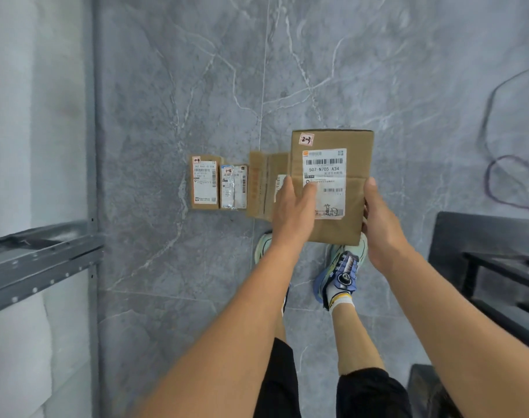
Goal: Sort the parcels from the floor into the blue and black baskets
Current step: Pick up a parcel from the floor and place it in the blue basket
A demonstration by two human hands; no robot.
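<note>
1. Step in hand: carrying one parcel to its basket. The held parcel (355, 164) is up off the floor (196, 86), at roughly 3 o'clock from frame centre, above the person's shoes (344, 267).
2. Hands: the left hand (293, 206) clamps the parcel's left edge, with digits lying on the front face over the label's lower corner. The right hand (380, 224) grips the right edge, thumb along the side, fingers hidden behind. Both are closed on the box; neither is free.
3. Parcel appearance: a plain brown carton, taller than wide, with a fold crease across the middle. The white shipping label (325, 167) has a barcode and reads "507-N705 A34". The pink sticker (306, 139) at the top left is hand-marked "2-3".
4. To do it well (judgement): read the sticker before turning, since it likely sets the basket. Keep the two-sided grip and hold the box level.
5. Destination: a black frame (483, 236) sits at 4 o'clock; cannot tell if it is the black basket. No blue basket is in view.
6. Remaining on the floor at 9 o'clock of the held box, in a row: carton "1-4" (205, 182), wrapped packet "2-4" (233, 187) and a partly hidden carton (263, 185).
</note>
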